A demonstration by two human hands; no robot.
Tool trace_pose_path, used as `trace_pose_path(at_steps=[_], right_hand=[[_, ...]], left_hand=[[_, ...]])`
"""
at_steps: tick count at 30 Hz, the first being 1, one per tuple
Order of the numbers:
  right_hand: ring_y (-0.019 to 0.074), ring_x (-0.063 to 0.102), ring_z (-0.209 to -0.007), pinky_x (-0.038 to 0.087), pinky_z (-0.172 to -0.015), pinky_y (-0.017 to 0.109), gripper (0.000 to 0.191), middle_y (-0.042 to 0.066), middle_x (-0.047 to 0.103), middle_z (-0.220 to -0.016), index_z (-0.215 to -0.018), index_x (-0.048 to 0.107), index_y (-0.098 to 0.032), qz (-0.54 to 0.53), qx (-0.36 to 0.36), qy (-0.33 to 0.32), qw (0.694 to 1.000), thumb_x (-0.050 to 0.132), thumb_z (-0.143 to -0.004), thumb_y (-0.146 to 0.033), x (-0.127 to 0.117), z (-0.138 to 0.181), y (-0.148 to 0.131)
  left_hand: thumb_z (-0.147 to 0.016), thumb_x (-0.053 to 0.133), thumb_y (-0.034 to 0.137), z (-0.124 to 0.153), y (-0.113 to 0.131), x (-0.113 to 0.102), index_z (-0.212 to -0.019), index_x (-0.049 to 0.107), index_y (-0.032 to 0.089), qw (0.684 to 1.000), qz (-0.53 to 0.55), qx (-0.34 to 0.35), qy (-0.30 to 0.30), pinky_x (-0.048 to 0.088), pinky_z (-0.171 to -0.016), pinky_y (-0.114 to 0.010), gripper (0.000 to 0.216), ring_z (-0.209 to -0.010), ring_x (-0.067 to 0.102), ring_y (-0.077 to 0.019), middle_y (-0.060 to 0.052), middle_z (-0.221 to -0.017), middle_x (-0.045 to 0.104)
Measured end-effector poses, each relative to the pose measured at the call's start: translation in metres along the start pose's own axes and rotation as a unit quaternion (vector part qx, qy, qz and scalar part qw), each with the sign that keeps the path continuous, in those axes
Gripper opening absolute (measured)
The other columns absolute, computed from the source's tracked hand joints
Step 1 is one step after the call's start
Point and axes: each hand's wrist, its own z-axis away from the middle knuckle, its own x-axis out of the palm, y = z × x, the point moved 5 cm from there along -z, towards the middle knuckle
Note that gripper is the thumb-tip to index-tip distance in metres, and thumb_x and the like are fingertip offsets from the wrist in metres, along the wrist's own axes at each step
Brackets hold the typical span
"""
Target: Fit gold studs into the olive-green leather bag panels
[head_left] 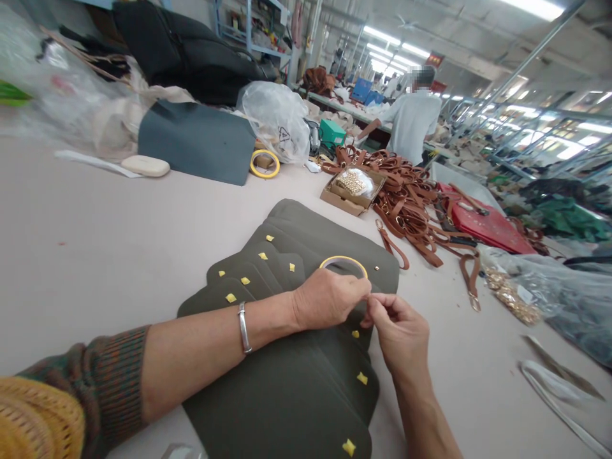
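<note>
Dark olive, leather-like flat pieces (277, 389) lie overlapped on the pale table. Small yellow tape bits (362, 378) dot both sides of the stack. My left hand (329, 296) is closed on a roll of yellow tape (343, 259), whose ring shows behind the fingers, above the upper part of the stack. My right hand (399, 325) meets it with thumb and finger pinched together, close to the roll's edge. What the right fingertips pinch is too small to make out. One tiny bright spot (377, 268) sits near the top piece's right corner.
Brown leather straps (406, 204) with metal clips are heaped at the back right, beside a cardboard box (347, 199) of gold-coloured hardware. Another yellow tape roll (264, 164) stands by a dark grey sheet (196, 143). A person (414, 118) is farther back. Plastic bags lie on both sides.
</note>
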Motion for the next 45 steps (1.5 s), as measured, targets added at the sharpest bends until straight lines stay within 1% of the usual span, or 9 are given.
trace_pose_path(at_steps=[7,12,15,19,25,30,35,41,45], right_hand=[[0.0095,0.056,-0.045,0.050,-0.043,0.021,0.026,-0.001,0.063,-0.057,-0.072,0.069,-0.013,-0.149,0.136,0.030,0.979,0.080,-0.064,-0.036,0.002,-0.008,0.024],[0.0121,0.060,-0.053,0.057,-0.048,0.024,0.035,0.003,0.066,-0.066,-0.078,0.073,-0.013,-0.135,0.178,0.023,0.974,0.084,-0.059,-0.040,-0.010,-0.016,0.041],[0.0148,0.062,-0.056,0.058,-0.051,0.028,0.039,0.005,0.068,-0.067,-0.082,0.074,-0.012,-0.057,0.158,-0.008,0.986,0.080,-0.063,-0.046,-0.012,-0.017,0.041],[0.0161,0.063,-0.056,0.056,-0.054,0.029,0.039,0.006,0.070,-0.070,-0.084,0.074,-0.014,0.050,0.107,-0.031,0.993,0.070,-0.072,-0.051,-0.007,-0.015,0.036],[0.0194,0.066,-0.060,0.050,-0.061,0.030,0.034,0.006,0.072,-0.071,-0.080,0.073,-0.018,0.244,-0.036,-0.008,0.969,0.057,-0.081,-0.049,0.000,-0.016,0.023],[0.0196,0.067,-0.057,0.049,-0.059,0.030,0.043,0.002,0.070,-0.065,-0.106,0.064,-0.015,0.231,-0.030,0.016,0.972,0.061,-0.080,-0.049,-0.006,-0.015,0.025],[0.0192,0.068,-0.061,0.050,-0.061,0.030,0.037,0.006,0.074,-0.075,-0.085,0.071,-0.019,0.224,-0.055,-0.013,0.973,0.058,-0.083,-0.053,-0.011,-0.007,0.026],[0.0200,0.067,-0.068,0.047,-0.066,0.030,0.035,0.007,0.074,-0.078,-0.084,0.073,-0.019,0.288,-0.138,0.007,0.948,0.051,-0.090,-0.045,0.002,-0.006,0.017],[0.0181,0.064,-0.070,0.044,-0.067,0.029,0.033,0.006,0.071,-0.078,-0.085,0.071,-0.019,0.325,-0.172,0.003,0.930,0.047,-0.092,-0.040,0.008,-0.009,0.014]], left_hand=[[-0.095,0.039,0.022,0.003,0.008,-0.004,-0.087,0.053,0.017,0.999,-0.008,0.015,0.050,0.042,-0.058,-0.025,0.017,-0.069,0.062,-0.0136,-0.001,-0.076,0.064],[-0.096,0.039,0.017,0.002,0.005,0.004,-0.092,0.053,0.016,0.998,-0.045,-0.008,-0.039,0.047,-0.062,-0.027,0.015,-0.073,0.062,-0.0162,-0.003,-0.080,0.063],[-0.095,0.041,0.014,0.003,0.000,0.011,-0.093,0.054,0.016,0.993,-0.069,-0.029,-0.095,0.049,-0.062,-0.029,0.013,-0.081,0.061,-0.0200,-0.006,-0.085,0.063],[-0.095,0.041,0.015,0.005,-0.001,0.017,-0.093,0.054,0.016,0.990,-0.068,-0.046,-0.116,0.051,-0.063,-0.029,0.014,-0.087,0.059,-0.0218,-0.007,-0.092,0.061],[-0.095,0.039,0.015,0.006,0.000,0.022,-0.094,0.055,0.016,0.988,-0.070,-0.052,-0.130,0.053,-0.065,-0.032,0.016,-0.088,0.058,-0.0226,-0.009,-0.095,0.059],[-0.094,0.039,0.013,0.006,-0.001,0.018,-0.094,0.055,0.016,0.986,-0.074,-0.064,-0.134,0.055,-0.065,-0.034,0.016,-0.089,0.058,-0.0236,-0.009,-0.096,0.059],[-0.094,0.037,0.012,0.007,0.000,0.017,-0.094,0.054,0.016,0.987,-0.077,-0.055,-0.128,0.054,-0.065,-0.034,0.017,-0.089,0.058,-0.0241,-0.008,-0.097,0.059],[-0.093,0.038,0.012,0.009,0.002,0.021,-0.094,0.054,0.016,0.986,-0.081,-0.056,-0.133,0.053,-0.063,-0.033,0.016,-0.083,0.062,-0.0234,-0.009,-0.090,0.061],[-0.088,0.045,0.008,0.007,0.005,0.022,-0.094,0.054,0.014,0.985,-0.063,-0.016,-0.161,0.053,-0.061,-0.033,0.013,-0.074,0.065,-0.0220,-0.008,-0.085,0.063]])
